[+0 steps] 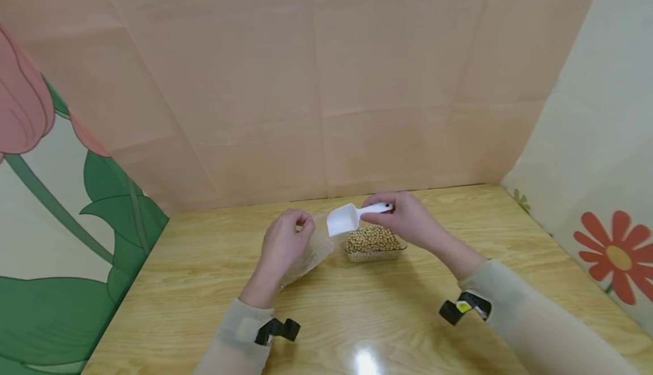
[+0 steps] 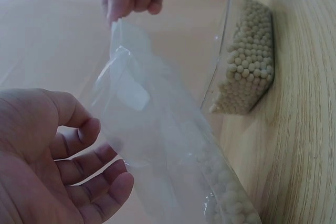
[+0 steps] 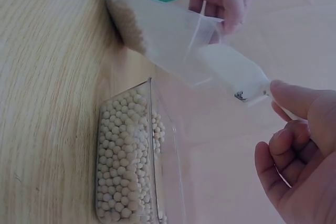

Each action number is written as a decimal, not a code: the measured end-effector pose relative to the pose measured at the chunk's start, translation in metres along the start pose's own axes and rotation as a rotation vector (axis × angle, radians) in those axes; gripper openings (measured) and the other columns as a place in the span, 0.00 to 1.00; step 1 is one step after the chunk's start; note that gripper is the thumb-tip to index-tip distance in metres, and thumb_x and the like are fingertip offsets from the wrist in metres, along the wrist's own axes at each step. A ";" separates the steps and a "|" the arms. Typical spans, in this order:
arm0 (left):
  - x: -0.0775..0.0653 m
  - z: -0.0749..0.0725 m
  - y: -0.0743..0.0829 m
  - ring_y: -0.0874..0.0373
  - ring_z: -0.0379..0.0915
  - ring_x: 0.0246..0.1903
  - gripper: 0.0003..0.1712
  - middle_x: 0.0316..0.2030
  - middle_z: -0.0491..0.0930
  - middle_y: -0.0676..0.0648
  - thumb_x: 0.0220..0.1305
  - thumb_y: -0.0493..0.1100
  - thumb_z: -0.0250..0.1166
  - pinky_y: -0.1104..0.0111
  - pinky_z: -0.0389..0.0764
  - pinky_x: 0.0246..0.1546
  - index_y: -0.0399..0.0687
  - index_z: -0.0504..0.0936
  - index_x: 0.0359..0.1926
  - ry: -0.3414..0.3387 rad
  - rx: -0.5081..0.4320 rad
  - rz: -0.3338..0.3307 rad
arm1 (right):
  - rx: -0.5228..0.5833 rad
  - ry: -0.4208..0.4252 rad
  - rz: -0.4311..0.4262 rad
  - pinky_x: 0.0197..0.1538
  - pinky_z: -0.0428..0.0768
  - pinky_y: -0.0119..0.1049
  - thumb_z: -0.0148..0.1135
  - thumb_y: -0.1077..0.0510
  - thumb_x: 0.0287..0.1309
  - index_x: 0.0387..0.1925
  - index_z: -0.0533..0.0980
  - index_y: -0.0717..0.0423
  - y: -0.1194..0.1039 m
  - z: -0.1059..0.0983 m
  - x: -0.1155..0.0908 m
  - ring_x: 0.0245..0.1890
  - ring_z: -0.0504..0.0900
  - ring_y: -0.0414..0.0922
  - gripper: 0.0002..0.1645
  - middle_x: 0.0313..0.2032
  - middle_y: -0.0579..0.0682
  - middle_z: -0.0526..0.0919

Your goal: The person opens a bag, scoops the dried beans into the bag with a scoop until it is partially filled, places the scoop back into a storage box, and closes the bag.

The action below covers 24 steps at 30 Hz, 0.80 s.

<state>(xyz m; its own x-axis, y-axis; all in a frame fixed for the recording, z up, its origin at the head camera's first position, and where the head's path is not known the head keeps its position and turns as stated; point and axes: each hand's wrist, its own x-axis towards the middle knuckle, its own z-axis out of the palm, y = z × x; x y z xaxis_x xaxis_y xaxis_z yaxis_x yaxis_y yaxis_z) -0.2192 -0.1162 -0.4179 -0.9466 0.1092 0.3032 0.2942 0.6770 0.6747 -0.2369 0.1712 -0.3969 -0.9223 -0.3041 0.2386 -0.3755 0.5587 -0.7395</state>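
Note:
A clear plastic bag [image 1: 310, 260] hangs from my left hand [image 1: 287, 238], whose thumb and forefinger pinch its upper edge. Pale round beans [image 2: 228, 199] lie at the bottom of the bag. My right hand [image 1: 407, 217] grips a white scoop [image 1: 343, 220] by its handle. In the right wrist view the scoop's bowl [image 3: 231, 66] points into the bag's open mouth, and no beans show in the bowl. Below the scoop stands a clear rectangular container [image 1: 374, 256] heaped with soybeans [image 1: 372, 239].
The wood-grain table [image 1: 194, 307] meets a pink covered wall [image 1: 255, 109] at the back. A panel with painted tulips [image 1: 46, 307] borders the left side, and one with a red flower [image 1: 618, 257] the right. Both wrists wear black straps with small devices.

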 end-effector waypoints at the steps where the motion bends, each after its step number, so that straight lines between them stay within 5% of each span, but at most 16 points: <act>1: 0.000 0.000 0.000 0.51 0.81 0.41 0.09 0.46 0.88 0.45 0.77 0.39 0.64 0.52 0.84 0.47 0.43 0.91 0.43 0.000 -0.001 0.001 | 0.017 0.001 0.025 0.32 0.79 0.35 0.79 0.50 0.68 0.52 0.91 0.52 0.002 -0.002 -0.001 0.30 0.81 0.45 0.16 0.40 0.50 0.90; 12: -0.001 0.000 0.000 0.51 0.82 0.42 0.10 0.48 0.88 0.45 0.77 0.40 0.63 0.51 0.84 0.50 0.44 0.91 0.43 -0.002 -0.005 -0.002 | 0.180 0.026 0.231 0.52 0.79 0.44 0.77 0.42 0.69 0.59 0.88 0.55 0.017 -0.025 -0.017 0.53 0.81 0.51 0.27 0.67 0.57 0.83; 24: -0.001 0.000 -0.001 0.51 0.80 0.40 0.10 0.48 0.88 0.45 0.78 0.41 0.63 0.51 0.84 0.49 0.44 0.90 0.44 -0.008 -0.005 -0.004 | 0.120 0.065 0.279 0.50 0.79 0.42 0.76 0.38 0.69 0.59 0.88 0.54 0.042 -0.042 -0.030 0.50 0.81 0.49 0.29 0.53 0.52 0.90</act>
<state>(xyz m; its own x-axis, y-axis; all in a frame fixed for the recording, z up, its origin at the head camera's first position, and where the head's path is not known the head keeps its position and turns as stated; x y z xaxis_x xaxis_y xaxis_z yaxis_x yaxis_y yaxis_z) -0.2189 -0.1168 -0.4182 -0.9488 0.1122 0.2953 0.2911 0.6737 0.6792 -0.2287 0.2362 -0.4087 -0.9936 -0.1000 0.0523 -0.0968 0.5171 -0.8504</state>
